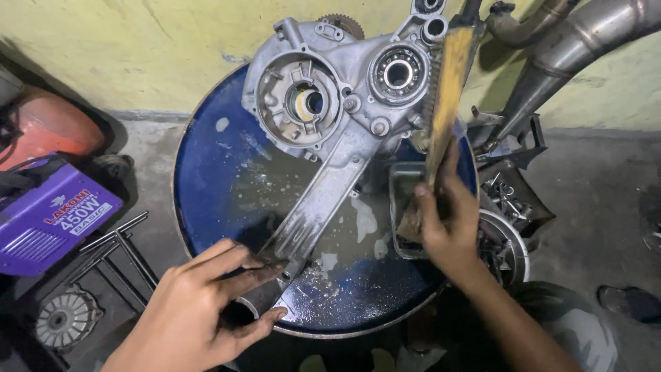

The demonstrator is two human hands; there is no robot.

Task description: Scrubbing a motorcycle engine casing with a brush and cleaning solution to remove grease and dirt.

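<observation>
A: From the head camera, what have your hands got?

B: Your left hand lies at the near end of the grey metal engine casing, thumb and fingers closed round the tip of its long arm at the near rim of the blue drum top. The fingers are dark with grime.

A: And your right?

B: Your right hand is closed on the lower end of a yellow-handled brush, which runs up and away from you. Its upper part lies against the right side of the casing, beside the round bearing opening. I cannot tell from here whether the bristles are touching the metal.

A: Where does the casing sit?

B: Flat on the drum top, its wide end at the far side near the yellow wall, its narrow arm slanting down towards your left hand. The drum top is wet and flecked with pale specks around it.

A: Anything under your right hand?

B: A shallow metal tray stands on the drum just beside the casing, partly hidden by your palm.

A: And round about?

B: A purple box-shaped machine and a T-handled wrench lie on the floor to your left. Exhaust pipes lean at the upper right.
</observation>
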